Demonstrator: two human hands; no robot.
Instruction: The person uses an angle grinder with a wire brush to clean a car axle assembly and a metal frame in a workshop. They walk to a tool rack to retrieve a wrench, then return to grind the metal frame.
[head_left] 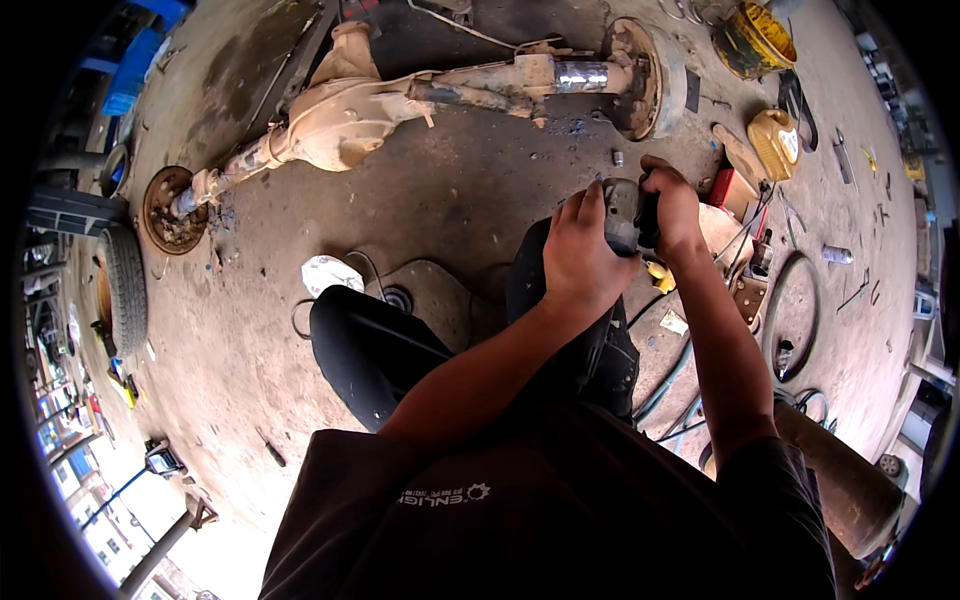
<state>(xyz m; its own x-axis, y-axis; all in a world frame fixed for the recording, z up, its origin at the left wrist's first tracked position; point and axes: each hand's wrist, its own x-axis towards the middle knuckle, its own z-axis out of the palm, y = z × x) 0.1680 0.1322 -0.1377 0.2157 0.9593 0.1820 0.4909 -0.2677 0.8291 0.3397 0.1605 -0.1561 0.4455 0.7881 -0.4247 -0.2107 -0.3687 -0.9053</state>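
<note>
Both my hands meet above my right knee around a dark grey, rounded metal piece [621, 214]; its exact kind does not show. My left hand [588, 245] is closed on its left side, fingers curled over the edge. On the other side my right hand [675, 208] grips it, the thumb side near a black part. Beyond them lies a dusty vehicle axle [345, 122] with a bulging middle housing. A hub drum [640, 80] sits at its right end, and a rusty hub [172, 208] at its left end. One section near the right drum is shiny bare metal.
To the right stand a yellow-stained bucket [752, 42], a yellow jug [774, 143] and a red box [733, 192]. A black rubber ring [770, 335], hoses and a spray can [838, 255] lie there too. A tire [124, 290] is at left; a white bag [328, 273] lies beside my left knee.
</note>
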